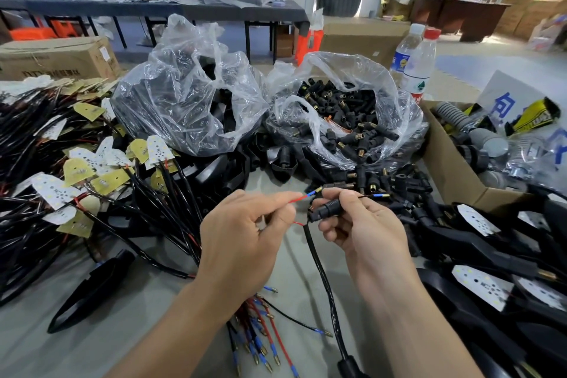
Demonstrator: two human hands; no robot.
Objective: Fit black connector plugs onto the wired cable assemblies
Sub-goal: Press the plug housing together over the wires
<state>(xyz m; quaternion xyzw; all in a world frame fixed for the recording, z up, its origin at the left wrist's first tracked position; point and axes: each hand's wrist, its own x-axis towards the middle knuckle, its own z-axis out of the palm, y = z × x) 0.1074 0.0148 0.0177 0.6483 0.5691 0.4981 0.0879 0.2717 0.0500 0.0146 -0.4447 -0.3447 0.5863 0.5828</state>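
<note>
left hand (pixel 242 233) pinches red wire (pixel 296 199), tip pointing right; right hand (pixel 365 224) grips black plug (pixel 325 209) lying crosswise.

Both bare forearms extend from the bottom edge toward frame centre. The left hand (pixel 242 233) pinches a red wire (pixel 296 199); the right hand (pixel 365 224) grips a black connector plug (pixel 325 209).

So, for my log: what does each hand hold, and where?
Left hand pinches the red wire behind its terminal; right hand holds the black connector plug by one end.
</note>
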